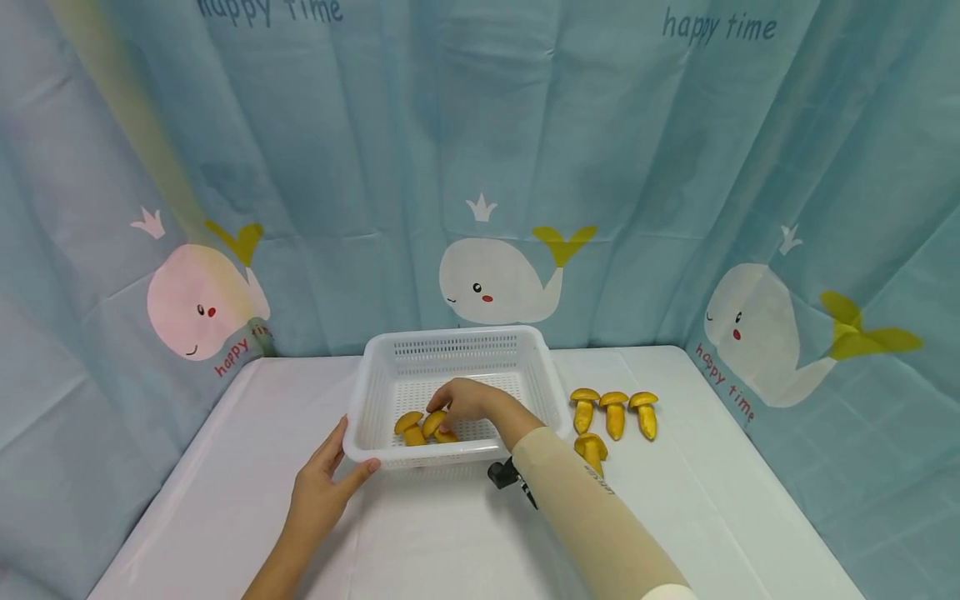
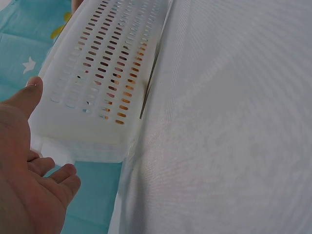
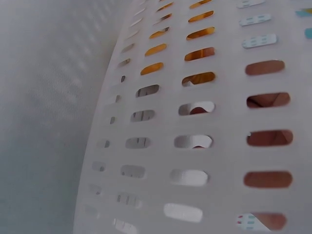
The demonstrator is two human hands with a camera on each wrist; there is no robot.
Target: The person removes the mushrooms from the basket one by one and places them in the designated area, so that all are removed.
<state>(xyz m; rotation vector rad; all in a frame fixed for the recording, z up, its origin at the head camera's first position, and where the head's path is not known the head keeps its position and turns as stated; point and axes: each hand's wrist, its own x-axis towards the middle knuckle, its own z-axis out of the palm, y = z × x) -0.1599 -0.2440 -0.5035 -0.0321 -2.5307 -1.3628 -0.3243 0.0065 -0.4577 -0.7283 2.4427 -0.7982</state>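
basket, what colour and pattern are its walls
The basket is white, its walls pierced with rows of slots; the left wrist view shows this best.

The right grip (image 1: 468, 402) partly hides a yellow mushroom (image 1: 432, 423).

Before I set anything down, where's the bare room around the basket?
Free: the white table between the white basket and left curtain; right of the four yellow mushrooms; and in front, between left hand and right sleeve. Crowded: just right of the basket, at those mushrooms, and inside its front, where the right hand is among more mushrooms.
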